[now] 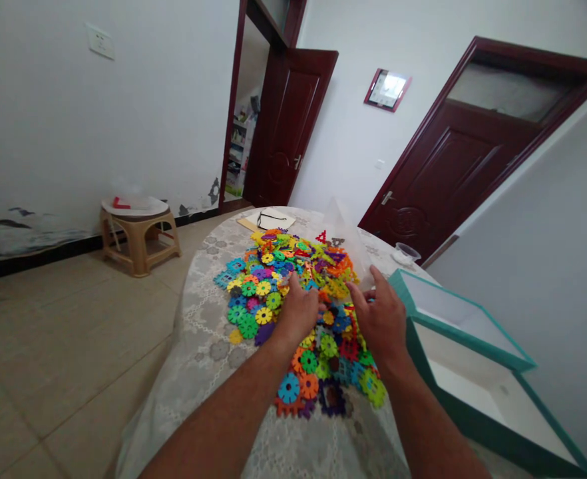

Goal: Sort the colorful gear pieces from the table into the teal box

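Note:
A heap of colourful plastic interlocking pieces (273, 301) covers the middle of the table, with flower-like discs and square window shapes among them. My left hand (299, 309) reaches into the heap. One of its fingers stretches forward and the thumb is apart; other fingertips are hidden. At the heap's right side is my right hand (382, 318), thumb and forefinger spread, other fingers partly bent. A clear plastic bag (342, 233) rises just beyond the right fingers. Whether those fingers touch the bag, I cannot tell.
A lace-patterned cloth covers the round table (213, 366). Dark-framed glasses (272, 217) lie on paper at the far edge. A clear plastic bowl (406, 253) stands far right. Nearer on the right is an open green box (493, 399) with its lid (466, 316). A tan stool (141, 239) stands left.

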